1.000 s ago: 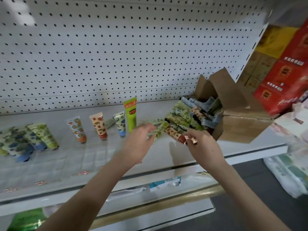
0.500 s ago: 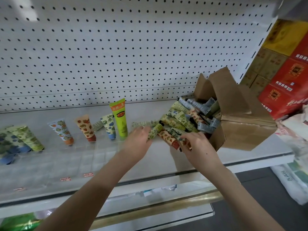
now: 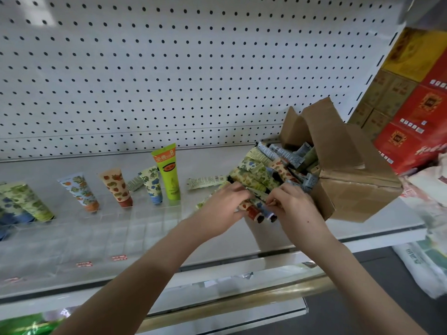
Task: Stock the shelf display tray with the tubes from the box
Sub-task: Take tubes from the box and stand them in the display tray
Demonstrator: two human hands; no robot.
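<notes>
A cardboard box (image 3: 355,189) lies tipped on its side at the right of the white shelf, with several patterned tubes (image 3: 256,176) spilling out of its mouth. My left hand (image 3: 221,206) and my right hand (image 3: 290,204) meet at the front of this pile, fingers curled round a few tubes; a red-capped tube (image 3: 252,211) and a blue-capped tube (image 3: 267,213) stick out between them. The clear display tray (image 3: 108,235) holds several tubes standing cap down, among them a tall green tube (image 3: 168,172) and a strawberry-print tube (image 3: 116,187).
A white pegboard wall (image 3: 169,68) backs the shelf. Red and yellow cartons (image 3: 416,112) stack at the right, with plastic-wrapped goods (image 3: 425,257) below them. Price tags (image 3: 118,257) line the tray's front. A lower shelf with a green packet (image 3: 26,325) shows beneath.
Both hands have closed in on the tubes at the front of the pile and come together. The view has shifted slightly left.
</notes>
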